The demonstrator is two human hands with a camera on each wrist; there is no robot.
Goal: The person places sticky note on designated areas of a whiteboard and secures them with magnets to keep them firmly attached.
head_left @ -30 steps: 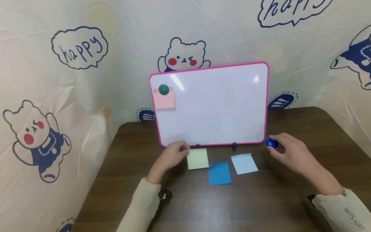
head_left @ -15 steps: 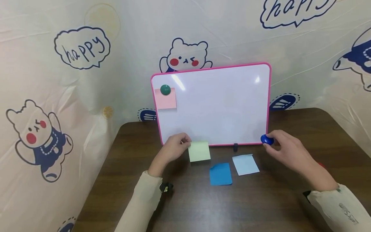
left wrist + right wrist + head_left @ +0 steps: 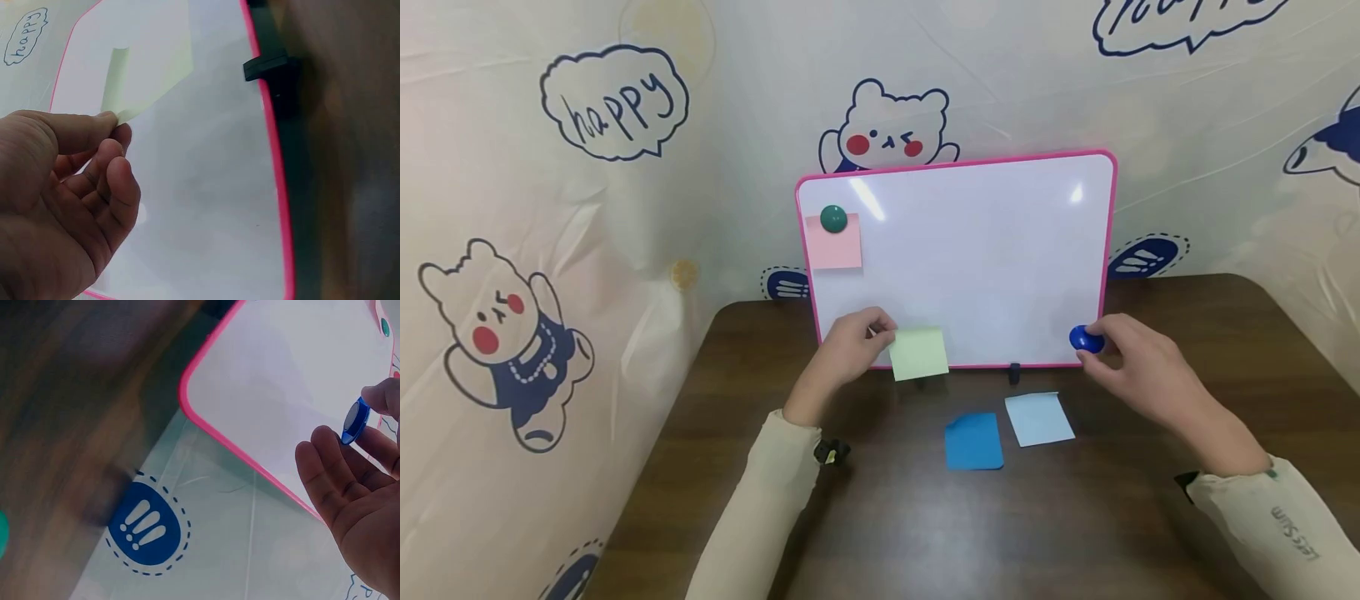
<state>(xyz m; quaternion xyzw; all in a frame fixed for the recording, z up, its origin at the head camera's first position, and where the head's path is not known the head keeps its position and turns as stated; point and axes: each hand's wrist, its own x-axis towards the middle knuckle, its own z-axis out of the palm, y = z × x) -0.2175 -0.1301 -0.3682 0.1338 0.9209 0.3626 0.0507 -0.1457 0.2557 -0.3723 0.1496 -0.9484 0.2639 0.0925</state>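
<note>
As the left hand (image 3: 850,348) pinches a green note (image 3: 920,354) by its edge in front of the whiteboard's (image 3: 977,242) lower left part, the right hand (image 3: 1150,367) grips a blue magnet (image 3: 1085,339) by the whiteboard's lower right corner. A green magnet (image 3: 833,218) tops a pink note (image 3: 837,250) at the whiteboard's upper left; blue (image 3: 973,443) and pale notes (image 3: 1041,421) lie on the tabletop (image 3: 887,525) before it.

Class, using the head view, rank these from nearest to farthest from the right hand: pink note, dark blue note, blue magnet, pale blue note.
1. Blue magnet: pinched in the right hand.
2. Pale blue note: on the table, left of the hand.
3. Dark blue note: farther left.
4. Pink note: on the whiteboard, upper left.
</note>
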